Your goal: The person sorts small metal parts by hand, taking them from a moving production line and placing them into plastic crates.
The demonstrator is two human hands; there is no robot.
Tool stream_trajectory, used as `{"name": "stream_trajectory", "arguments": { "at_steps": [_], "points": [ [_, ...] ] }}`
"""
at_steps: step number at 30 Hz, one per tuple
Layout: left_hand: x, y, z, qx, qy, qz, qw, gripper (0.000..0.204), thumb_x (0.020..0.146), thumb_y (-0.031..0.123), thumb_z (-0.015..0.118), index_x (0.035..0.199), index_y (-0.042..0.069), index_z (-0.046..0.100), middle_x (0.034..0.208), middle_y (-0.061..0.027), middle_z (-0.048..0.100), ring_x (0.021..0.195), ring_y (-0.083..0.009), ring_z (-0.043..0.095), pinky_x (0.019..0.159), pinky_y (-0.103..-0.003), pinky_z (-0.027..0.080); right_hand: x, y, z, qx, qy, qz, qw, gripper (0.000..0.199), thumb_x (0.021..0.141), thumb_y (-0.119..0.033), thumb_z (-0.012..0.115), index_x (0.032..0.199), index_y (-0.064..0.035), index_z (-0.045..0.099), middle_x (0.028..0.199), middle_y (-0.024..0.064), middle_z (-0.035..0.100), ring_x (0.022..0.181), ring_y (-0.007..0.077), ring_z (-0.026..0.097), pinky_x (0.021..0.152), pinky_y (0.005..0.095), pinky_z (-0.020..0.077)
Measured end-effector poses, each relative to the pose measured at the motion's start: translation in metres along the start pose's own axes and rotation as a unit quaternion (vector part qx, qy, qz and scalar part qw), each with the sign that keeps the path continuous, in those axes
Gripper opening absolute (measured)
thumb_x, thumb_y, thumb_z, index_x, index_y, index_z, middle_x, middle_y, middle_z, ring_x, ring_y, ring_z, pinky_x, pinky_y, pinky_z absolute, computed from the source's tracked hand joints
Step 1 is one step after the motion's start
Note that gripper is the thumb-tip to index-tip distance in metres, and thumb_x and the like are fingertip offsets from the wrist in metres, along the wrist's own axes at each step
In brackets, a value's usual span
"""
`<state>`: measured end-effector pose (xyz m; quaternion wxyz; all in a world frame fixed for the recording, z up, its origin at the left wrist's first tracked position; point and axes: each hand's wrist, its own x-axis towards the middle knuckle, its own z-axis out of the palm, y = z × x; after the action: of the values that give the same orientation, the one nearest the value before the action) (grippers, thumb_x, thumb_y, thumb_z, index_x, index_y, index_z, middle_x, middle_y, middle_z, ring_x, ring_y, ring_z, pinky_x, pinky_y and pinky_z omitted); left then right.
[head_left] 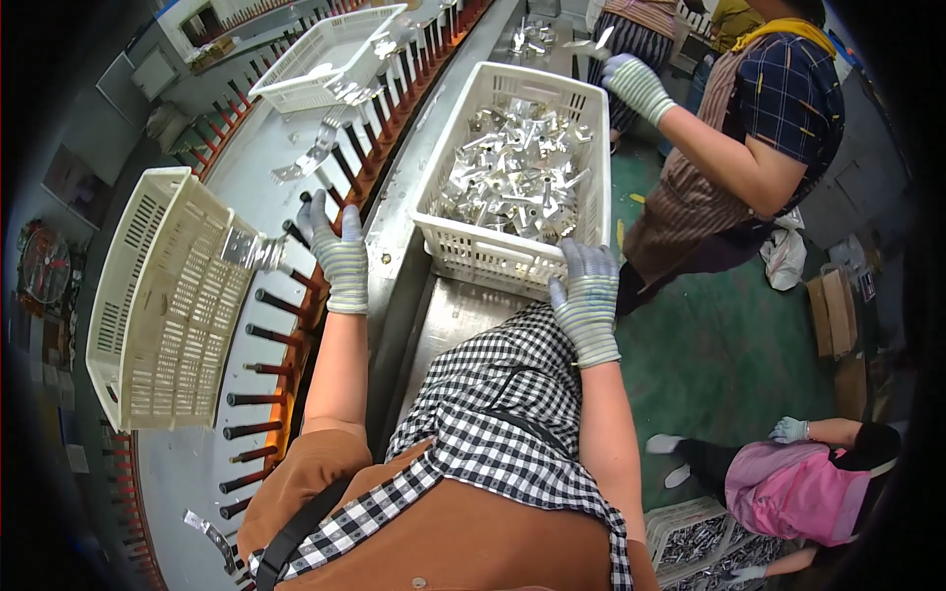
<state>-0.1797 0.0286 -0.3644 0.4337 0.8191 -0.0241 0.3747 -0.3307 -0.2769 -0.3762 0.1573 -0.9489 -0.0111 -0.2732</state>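
Observation:
My left hand (338, 254), in a grey-striped glove, is raised beside a row of black-sleeved pegs (279, 302). Its fingers are apart and no part shows in them. Close by, shiny bent metal pieces sit at the pegs: one bracket (313, 156) just beyond the hand, another metal piece (253, 248) to its left. My right hand (588, 303), gloved alike, grips the near right corner of a white plastic crate (493, 248), thumb against the outer wall. Loose small metal parts (517, 172) fill this crate, which rests on a metal bench (463, 313).
A tilted white basket (163, 305) and another white basket (330, 59) stand on the pale surface beyond the pegs. A co-worker (739, 128) stands at the right, gloved hand raised near the crate. Another person in pink (788, 488) works by parts crates (700, 542) at lower right.

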Motion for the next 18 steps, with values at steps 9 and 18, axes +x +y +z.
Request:
{"name": "stream_trajectory", "arguments": {
  "at_steps": [9, 18],
  "points": [
    [-0.033, 0.014, -0.004, 0.008, 0.013, 0.051, 0.999, 0.052, 0.081, 0.014, 0.062, 0.128, 0.001, 0.046, 0.142, -0.0327, 0.022, 0.133, -0.0429, 0.026, 0.106, -0.045, 0.028, -0.001, 0.001, 0.001, -0.008, 0.006, -0.003, 1.000, 0.061, 0.065, -0.016, 0.069, 0.121, -0.0068, 0.048, 0.114, 0.0116, 0.052, 0.111, 0.0291, 0.047, 0.105, 0.0471, 0.0291],
    [0.007, -0.011, -0.030, 0.038, 0.061, -0.062, 0.995, 0.051, 0.080, 0.024, 0.062, 0.119, -0.007, 0.054, 0.125, -0.0266, 0.050, 0.120, -0.0383, 0.043, 0.104, -0.043, 0.030, -0.001, 0.001, 0.002, -0.008, 0.025, -0.007, 1.000, 0.061, 0.065, -0.015, 0.069, 0.122, -0.0083, 0.048, 0.113, 0.0119, 0.052, 0.111, 0.0293, 0.047, 0.104, 0.0467, 0.0295]
  ]
}}
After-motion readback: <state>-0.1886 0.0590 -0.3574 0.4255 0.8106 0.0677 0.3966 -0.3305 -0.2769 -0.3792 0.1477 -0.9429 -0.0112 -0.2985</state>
